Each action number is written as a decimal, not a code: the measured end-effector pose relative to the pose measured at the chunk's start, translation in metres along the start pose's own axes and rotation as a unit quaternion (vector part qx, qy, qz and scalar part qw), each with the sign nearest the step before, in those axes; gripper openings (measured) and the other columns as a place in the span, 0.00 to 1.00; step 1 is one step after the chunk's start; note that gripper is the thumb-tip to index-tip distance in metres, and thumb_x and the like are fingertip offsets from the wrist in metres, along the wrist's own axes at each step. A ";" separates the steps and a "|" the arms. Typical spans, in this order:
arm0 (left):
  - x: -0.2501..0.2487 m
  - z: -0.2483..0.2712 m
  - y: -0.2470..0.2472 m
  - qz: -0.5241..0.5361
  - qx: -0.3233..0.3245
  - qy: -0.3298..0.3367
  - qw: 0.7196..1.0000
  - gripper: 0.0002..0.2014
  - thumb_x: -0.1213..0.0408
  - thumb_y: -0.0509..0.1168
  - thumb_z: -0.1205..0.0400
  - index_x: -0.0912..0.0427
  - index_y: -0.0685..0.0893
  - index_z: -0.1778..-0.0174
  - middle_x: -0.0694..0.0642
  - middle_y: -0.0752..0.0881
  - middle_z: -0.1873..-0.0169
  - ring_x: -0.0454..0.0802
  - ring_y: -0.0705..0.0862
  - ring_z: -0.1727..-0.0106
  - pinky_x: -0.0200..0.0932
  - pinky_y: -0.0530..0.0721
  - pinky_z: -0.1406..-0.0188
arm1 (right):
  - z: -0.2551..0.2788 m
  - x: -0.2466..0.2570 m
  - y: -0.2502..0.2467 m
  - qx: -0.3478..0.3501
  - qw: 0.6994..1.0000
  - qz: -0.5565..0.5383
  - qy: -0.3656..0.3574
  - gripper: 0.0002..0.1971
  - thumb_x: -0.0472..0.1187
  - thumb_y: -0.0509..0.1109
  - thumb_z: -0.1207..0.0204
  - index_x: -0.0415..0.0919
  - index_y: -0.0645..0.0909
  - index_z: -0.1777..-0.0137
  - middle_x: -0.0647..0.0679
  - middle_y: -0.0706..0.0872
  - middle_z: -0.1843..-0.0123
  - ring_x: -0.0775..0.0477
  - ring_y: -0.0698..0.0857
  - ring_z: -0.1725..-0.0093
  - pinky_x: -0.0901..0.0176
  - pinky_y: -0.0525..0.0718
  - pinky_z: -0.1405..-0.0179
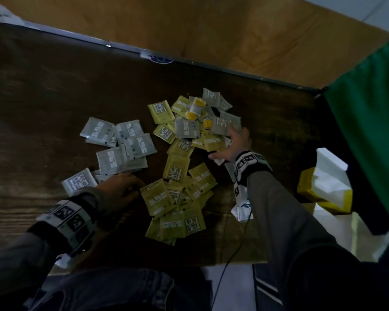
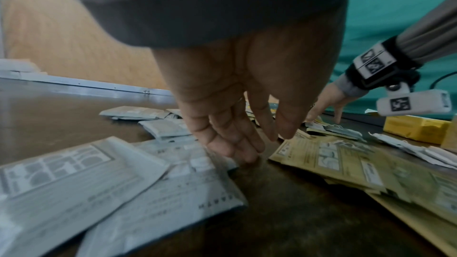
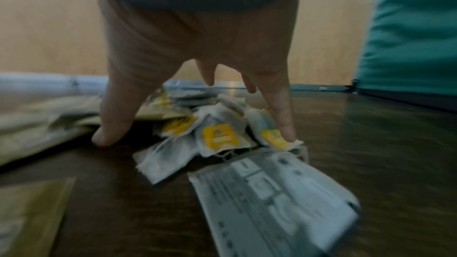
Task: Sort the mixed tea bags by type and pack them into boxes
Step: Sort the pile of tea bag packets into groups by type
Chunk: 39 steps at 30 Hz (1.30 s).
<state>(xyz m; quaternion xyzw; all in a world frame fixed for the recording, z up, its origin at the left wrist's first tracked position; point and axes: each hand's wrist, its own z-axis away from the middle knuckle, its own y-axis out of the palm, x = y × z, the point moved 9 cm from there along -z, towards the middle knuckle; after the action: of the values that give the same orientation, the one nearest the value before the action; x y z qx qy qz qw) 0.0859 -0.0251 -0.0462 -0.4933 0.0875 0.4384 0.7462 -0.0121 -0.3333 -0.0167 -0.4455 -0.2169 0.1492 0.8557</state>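
Several grey tea sachets lie grouped at centre left of the dark table. Olive-yellow sachets spread through the middle, and a mixed heap with small white yellow-tagged bags sits behind them. My left hand lies flat with straight fingers between the grey sachets and the yellow sachets, holding nothing. My right hand reaches with spread fingers onto the mixed heap; one fingertip touches a yellow-tagged bag and the thumb rests on the table. A grey sachet lies just under that wrist.
An opened yellow-and-white box stands at the table's right edge, also seen as the yellow box. A green cloth hangs on the right. The metal-trimmed far edge meets a wooden wall. A cable hangs off the near edge.
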 end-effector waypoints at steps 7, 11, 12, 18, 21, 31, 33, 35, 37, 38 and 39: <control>-0.004 -0.004 -0.016 0.019 -0.007 -0.008 1.000 0.17 0.62 0.63 0.18 0.55 0.79 0.33 0.55 0.81 0.39 0.50 0.82 0.40 0.38 0.77 0.43 | -0.026 -0.011 0.006 -0.030 0.996 0.010 0.078 0.29 0.44 0.76 0.30 0.55 0.69 0.31 0.37 0.60 0.24 0.27 0.61 0.26 0.36 0.72 0.36; -0.010 -0.005 -0.025 0.035 -0.015 -0.001 0.999 0.16 0.63 0.63 0.18 0.54 0.79 0.34 0.54 0.80 0.37 0.48 0.81 0.40 0.36 0.77 0.43 | -0.023 -0.020 0.006 -0.083 0.991 0.067 0.077 0.13 0.40 0.70 0.25 0.45 0.75 0.42 0.37 0.68 0.32 0.30 0.70 0.35 0.40 0.77 0.39; -0.012 -0.005 -0.027 0.036 -0.013 0.000 0.999 0.16 0.63 0.63 0.18 0.54 0.79 0.33 0.53 0.79 0.37 0.47 0.81 0.39 0.36 0.77 0.43 | -0.022 -0.021 0.003 -0.085 0.992 0.058 0.077 0.12 0.39 0.70 0.25 0.42 0.76 0.43 0.36 0.70 0.34 0.31 0.73 0.36 0.42 0.79 0.40; -0.028 -0.008 -0.034 0.036 0.006 0.017 0.999 0.17 0.64 0.62 0.18 0.54 0.78 0.32 0.52 0.78 0.36 0.47 0.80 0.38 0.33 0.75 0.43 | -0.013 -0.057 -0.043 -0.173 0.957 -0.213 0.096 0.06 0.31 0.66 0.23 0.32 0.83 0.50 0.36 0.86 0.51 0.38 0.85 0.54 0.52 0.87 0.55; -0.045 -0.012 -0.039 0.041 0.000 0.037 0.998 0.16 0.65 0.63 0.18 0.54 0.79 0.34 0.52 0.80 0.38 0.49 0.80 0.37 0.36 0.77 0.41 | 0.010 -0.058 -0.050 -0.110 0.921 -0.363 0.089 0.10 0.31 0.68 0.23 0.37 0.81 0.43 0.37 0.86 0.46 0.49 0.80 0.60 0.65 0.78 0.68; -0.141 -0.031 -0.046 0.124 -0.019 0.099 0.987 0.16 0.59 0.59 0.16 0.51 0.76 0.31 0.48 0.80 0.39 0.46 0.80 0.38 0.41 0.81 0.43 | 0.093 -0.026 -0.009 0.060 0.729 -0.682 0.014 0.05 0.30 0.61 0.20 0.35 0.79 0.54 0.40 0.81 0.63 0.53 0.82 0.72 0.66 0.79 0.79; -0.150 -0.032 -0.045 0.110 -0.016 0.119 0.987 0.16 0.59 0.60 0.16 0.52 0.77 0.32 0.51 0.80 0.37 0.48 0.81 0.37 0.44 0.82 0.41 | 0.103 -0.042 -0.002 0.045 0.731 -0.680 0.037 0.08 0.30 0.59 0.18 0.36 0.79 0.57 0.45 0.79 0.69 0.55 0.79 0.75 0.66 0.79 0.79; -0.153 -0.030 -0.039 0.100 -0.007 0.127 0.987 0.16 0.59 0.60 0.16 0.52 0.77 0.32 0.51 0.80 0.36 0.48 0.81 0.37 0.45 0.82 0.42 | 0.106 -0.075 0.006 0.002 0.753 -0.652 0.090 0.08 0.29 0.61 0.19 0.34 0.79 0.58 0.41 0.79 0.65 0.50 0.81 0.70 0.64 0.83 0.79; -0.152 -0.026 -0.031 0.091 0.003 0.133 0.987 0.15 0.59 0.60 0.16 0.51 0.77 0.32 0.49 0.80 0.36 0.47 0.81 0.38 0.42 0.82 0.44 | 0.111 -0.109 0.014 -0.032 0.777 -0.611 0.149 0.05 0.28 0.63 0.20 0.33 0.80 0.54 0.36 0.83 0.57 0.44 0.83 0.62 0.57 0.87 0.77; -0.150 -0.025 -0.026 0.093 0.011 0.133 0.987 0.15 0.59 0.59 0.16 0.51 0.77 0.32 0.49 0.80 0.36 0.47 0.81 0.38 0.42 0.82 0.44 | 0.114 -0.120 0.017 -0.037 0.784 -0.597 0.166 0.04 0.28 0.63 0.20 0.33 0.80 0.52 0.35 0.82 0.54 0.41 0.83 0.60 0.53 0.88 0.76; -0.148 -0.023 -0.021 0.099 0.020 0.130 0.986 0.15 0.59 0.59 0.16 0.51 0.77 0.33 0.49 0.80 0.36 0.47 0.82 0.38 0.44 0.82 0.43 | 0.116 -0.131 0.020 -0.038 0.789 -0.586 0.180 0.05 0.28 0.62 0.20 0.34 0.79 0.52 0.34 0.81 0.54 0.41 0.81 0.61 0.49 0.89 0.73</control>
<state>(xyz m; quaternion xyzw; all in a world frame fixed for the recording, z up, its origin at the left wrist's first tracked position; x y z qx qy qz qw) 0.0199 -0.1301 0.0399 -0.5200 0.2409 0.4403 0.6911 -0.1849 -0.3000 -0.0059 -0.2835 -0.2843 -0.4718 0.7850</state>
